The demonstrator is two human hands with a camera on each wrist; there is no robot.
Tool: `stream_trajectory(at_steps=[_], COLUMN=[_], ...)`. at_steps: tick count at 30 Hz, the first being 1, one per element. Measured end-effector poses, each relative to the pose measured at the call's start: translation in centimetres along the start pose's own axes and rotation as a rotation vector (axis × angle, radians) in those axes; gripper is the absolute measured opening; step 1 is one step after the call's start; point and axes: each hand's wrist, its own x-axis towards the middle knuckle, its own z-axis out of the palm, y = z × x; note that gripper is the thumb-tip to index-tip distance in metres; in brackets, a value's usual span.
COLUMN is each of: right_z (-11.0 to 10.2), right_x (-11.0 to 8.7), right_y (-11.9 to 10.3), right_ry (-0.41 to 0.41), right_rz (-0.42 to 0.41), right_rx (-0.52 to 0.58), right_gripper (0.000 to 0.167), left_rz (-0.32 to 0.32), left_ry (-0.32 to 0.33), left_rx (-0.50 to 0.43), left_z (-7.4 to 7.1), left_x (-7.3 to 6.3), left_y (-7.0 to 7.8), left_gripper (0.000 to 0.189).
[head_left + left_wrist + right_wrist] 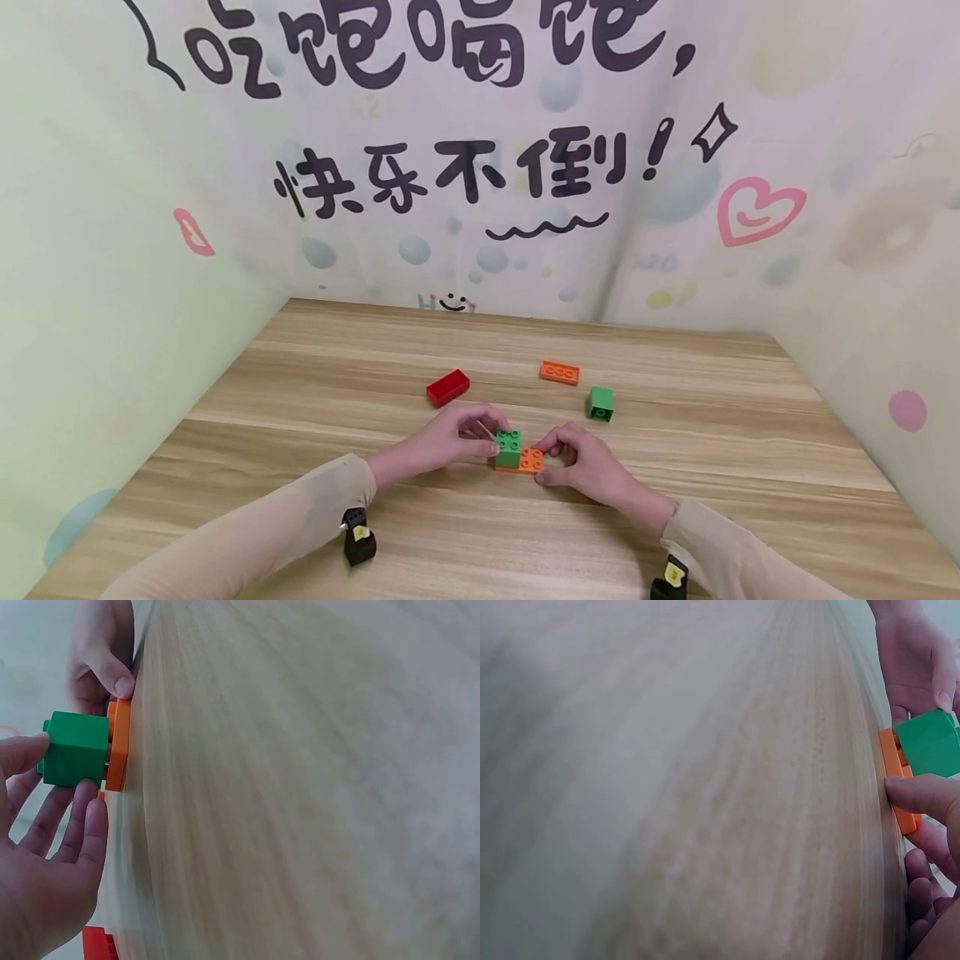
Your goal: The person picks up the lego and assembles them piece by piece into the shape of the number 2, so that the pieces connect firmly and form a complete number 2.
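Note:
A green square toy brick [508, 448] sits over the left half of a flat orange brick [532, 461], whose right studs stay uncovered. My left hand [467, 435] pinches the green brick between thumb and fingers. In the left wrist view, the green brick [76, 748] is right at the studs of the orange brick [119, 750], a little tilted against it. My right hand [588, 463] holds the orange brick by its right end. The right wrist view shows its thumb on the near side of the orange brick [891, 754].
Behind the hands lie a red brick [448, 388] on the left, a second orange brick [559, 372] with its hollow underside showing, and another green brick [601, 403] tipped on its side. The wooden table [360, 350] meets a printed backdrop [375, 275] at the rear.

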Motion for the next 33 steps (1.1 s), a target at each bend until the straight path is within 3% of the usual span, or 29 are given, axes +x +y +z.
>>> stream_trajectory(at_steps=[23, 33], right_z=[-0.43, -0.49], right_x=[0.26, 0.41], right_y=[0.15, 0.30], right_ry=[-0.027, -0.029], right_rz=[-0.003, -0.008], right_rx=[0.002, 0.000], right_gripper=[0.029, 0.030], left_rz=[0.038, 0.012], left_ry=[-0.025, -0.013], left_rx=[0.102, 0.126], left_z=[-0.02, 0.00], left_x=[0.15, 0.18], left_y=[0.53, 0.60], left_gripper=[0.028, 0.025])
